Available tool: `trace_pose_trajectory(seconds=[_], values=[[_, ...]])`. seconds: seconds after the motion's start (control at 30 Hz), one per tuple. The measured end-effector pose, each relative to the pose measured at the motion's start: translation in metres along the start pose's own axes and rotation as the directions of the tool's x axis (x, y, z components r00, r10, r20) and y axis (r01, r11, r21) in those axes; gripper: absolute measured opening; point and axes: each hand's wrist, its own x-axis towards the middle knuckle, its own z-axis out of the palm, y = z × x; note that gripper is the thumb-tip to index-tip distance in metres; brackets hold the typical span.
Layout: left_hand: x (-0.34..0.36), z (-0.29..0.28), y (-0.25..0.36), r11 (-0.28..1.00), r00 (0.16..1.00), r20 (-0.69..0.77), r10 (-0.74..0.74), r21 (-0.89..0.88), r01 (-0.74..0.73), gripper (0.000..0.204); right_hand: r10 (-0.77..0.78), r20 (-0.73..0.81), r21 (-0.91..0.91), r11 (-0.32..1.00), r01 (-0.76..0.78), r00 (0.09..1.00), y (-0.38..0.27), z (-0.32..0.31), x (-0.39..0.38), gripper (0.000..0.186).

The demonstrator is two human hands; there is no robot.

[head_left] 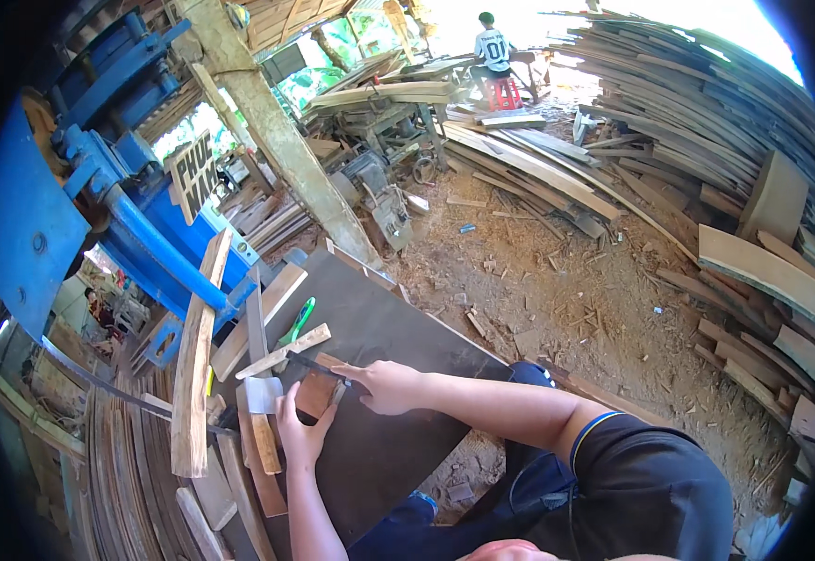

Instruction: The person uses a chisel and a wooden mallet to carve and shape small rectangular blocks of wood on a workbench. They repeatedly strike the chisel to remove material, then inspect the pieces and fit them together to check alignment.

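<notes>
My left hand (303,432) grips a small brown wooden block (314,396) from its near side, thumb and fingers apart around it. Across the block's far edge lies a thin, dark, flat bar-shaped tool (312,366); its exact kind is unclear. My right hand (389,387) closes on the right end of that tool, one finger stretched along it. Both hands are over a dark tabletop (398,439). Left of the block, a whitish piece (263,395) sits on wooden strips (264,439). Beyond it are a pale wood stick (286,351) and a green-handled tool (303,318).
A large blue machine (127,215) with a long blade stands at the left, a wooden plank (197,365) leaning before it. Stacked boards (688,112) line the right side. Wood scraps cover the dirt floor (557,309). A person (493,51) sits on a red stool far off.
</notes>
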Motion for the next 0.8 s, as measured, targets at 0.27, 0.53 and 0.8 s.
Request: trace_pose_trajectory(seconds=[0.27,0.53,0.8], values=[[-0.002,-0.006,-0.004,1.0,1.0,0.01,0.018,0.011,-0.018,0.076,0.017,0.031,0.005,1.0,-0.018,0.999,-0.005,0.002,0.002,0.076],[0.0,-0.007,-0.001,1.0,1.0,0.027,-0.001,0.0,0.001,0.073,-0.048,-0.045,-0.009,0.999,0.048,0.998,0.014,0.018,0.011,0.075],[0.0,-0.009,0.006,1.0,1.0,0.027,-0.01,-0.005,0.01,0.071,-0.023,-0.033,0.045,0.999,0.024,0.999,0.007,0.009,0.007,0.076]])
